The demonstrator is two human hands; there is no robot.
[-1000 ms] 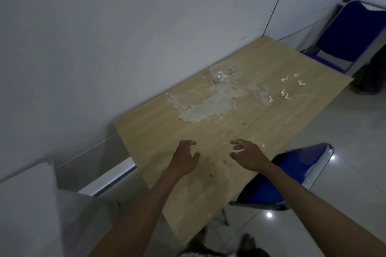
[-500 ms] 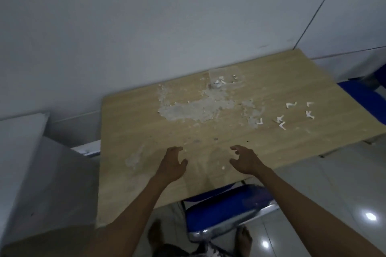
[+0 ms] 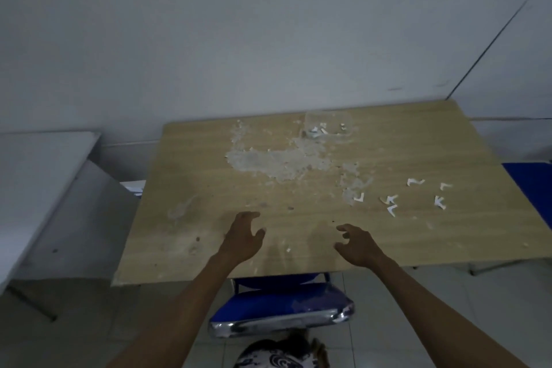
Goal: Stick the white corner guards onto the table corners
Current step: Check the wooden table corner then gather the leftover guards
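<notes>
White corner guards (image 3: 418,196): small L-shaped pieces, loose, scattered flat in cluster on right part of tabletop (image 3: 191,176), none on any corner. One piece (image 3: 359,198) at edge of pale scraped patch; others spread to right, near right edge. Tabletop: light wood-grain, rectangular, corners bare.

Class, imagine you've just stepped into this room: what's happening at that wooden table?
A person stands at a wooden table, both arms stretched over its near edge. The left hand and right hand hover open and empty. A handful of small white corner guards lies loose on the right side, untouched, beside a patch of white residue. A blue chair sits tucked beneath. No guard appears stuck on any visible corner yet.
</notes>
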